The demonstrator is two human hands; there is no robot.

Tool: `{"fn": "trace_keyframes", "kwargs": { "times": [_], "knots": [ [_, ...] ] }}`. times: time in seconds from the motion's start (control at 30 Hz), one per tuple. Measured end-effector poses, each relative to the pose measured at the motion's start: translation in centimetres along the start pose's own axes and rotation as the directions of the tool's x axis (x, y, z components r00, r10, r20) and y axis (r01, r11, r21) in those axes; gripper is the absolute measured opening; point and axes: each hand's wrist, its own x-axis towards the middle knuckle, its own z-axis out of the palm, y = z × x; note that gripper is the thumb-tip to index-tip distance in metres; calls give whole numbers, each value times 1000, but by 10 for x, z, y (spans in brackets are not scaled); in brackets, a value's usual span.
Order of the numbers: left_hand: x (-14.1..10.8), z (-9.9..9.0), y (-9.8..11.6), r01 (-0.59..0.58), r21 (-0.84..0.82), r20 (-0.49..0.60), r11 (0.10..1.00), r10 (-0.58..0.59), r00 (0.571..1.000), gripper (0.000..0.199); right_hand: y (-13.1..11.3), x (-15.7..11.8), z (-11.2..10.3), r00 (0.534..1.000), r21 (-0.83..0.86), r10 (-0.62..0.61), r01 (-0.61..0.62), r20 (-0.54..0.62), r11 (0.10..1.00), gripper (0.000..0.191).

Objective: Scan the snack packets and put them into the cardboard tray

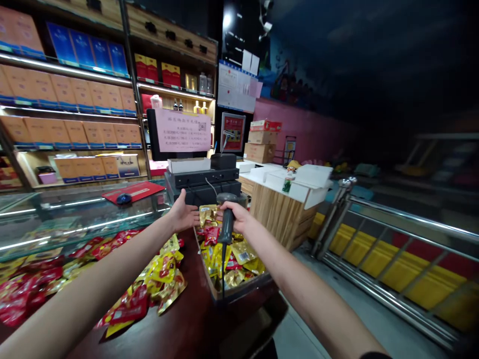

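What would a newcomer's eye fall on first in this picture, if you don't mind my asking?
The eye goes first to the black handheld barcode scanner gripped in the right hand, held above a shallow box of gold and red snack packets. Next comes the loose heap of packets on the dark wooden counter left of the box, then the brightly lit shelves of boxed goods at upper left.

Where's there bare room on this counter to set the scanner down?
Bare dark wood counter lies between the spilled snack packets and the cardboard tray. The glass case top is open beside the red mat. The tray and packets are crowded.
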Motion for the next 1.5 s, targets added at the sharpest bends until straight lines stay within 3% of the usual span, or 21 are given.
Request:
{"fn": "trace_keyframes", "kwargs": {
  "times": [0.13, 0.2, 0.3, 0.4, 0.53, 0.67, 0.77, 0.87, 1.0, 1.13, 1.27, 1.43, 1.47, 1.5],
  "knots": [
    [31, 20, -6, 2, 117, -90, 993, 9, 996, 118, -13, 7, -28, 993, 43, 12, -7, -119, 999, 6],
    [37, 17, -9, 28, 132, -103, 991, -14, 995, 117, -11, 9, -35, 990, 54, 34, -27, -139, 998, 5],
    [29, -1, -10, 25, 137, -120, 990, -8, 993, 114, 0, 9, -33, 992, 126, 87, -75, -92, 989, 8],
    [3, -29, -9, 6, 141, -173, 990, 18, 985, 106, 18, 5, -15, 988, 218, 154, -153, 13, 964, 12],
    [-52, -74, -14, -18, 113, -222, 993, 43, 974, 93, 50, -6, 25, 965, 183, 220, -244, 142, 952, 14],
    [-112, -116, -33, -94, 49, -217, 994, 103, 971, 76, 94, -22, 66, 923, 116, 281, -319, 262, 941, 15],
    [-152, -140, -52, -167, 13, -263, 986, 165, 951, 65, 131, -33, 89, 904, 64, 319, -350, 286, 935, 14],
    [-179, -153, -77, -248, 55, -339, 967, 252, 906, 57, 165, -41, 106, 909, -6, 324, -334, 262, 942, 14],
    [-195, -160, -112, -261, 299, -479, 918, 381, 791, 47, 197, -48, 118, 971, -157, 211, -192, 114, 969, 23],
    [-193, -165, -145, -220, 378, -564, 899, 412, 715, 41, 219, -49, 121, 999, -189, 37, -33, 21, 981, 19],
    [-180, -174, -171, -211, 420, -638, 883, 452, 623, 42, 231, -52, 122, 1000, -195, -27, 24, -12, 980, 17],
    [-169, -176, -180, -95, 555, -654, 826, 504, 564, 50, 234, -55, 123, 998, -207, -50, 56, 32, 977, 15],
    [-168, -175, -180, -73, 572, -655, 817, 508, 558, 52, 235, -54, 123, 999, -206, -40, 45, 26, 977, 14],
    [-168, -173, -180, -80, 570, -641, 818, 503, 580, 53, 236, -54, 122, 999, -198, -30, 32, 12, 980, 14]
  ]
}}
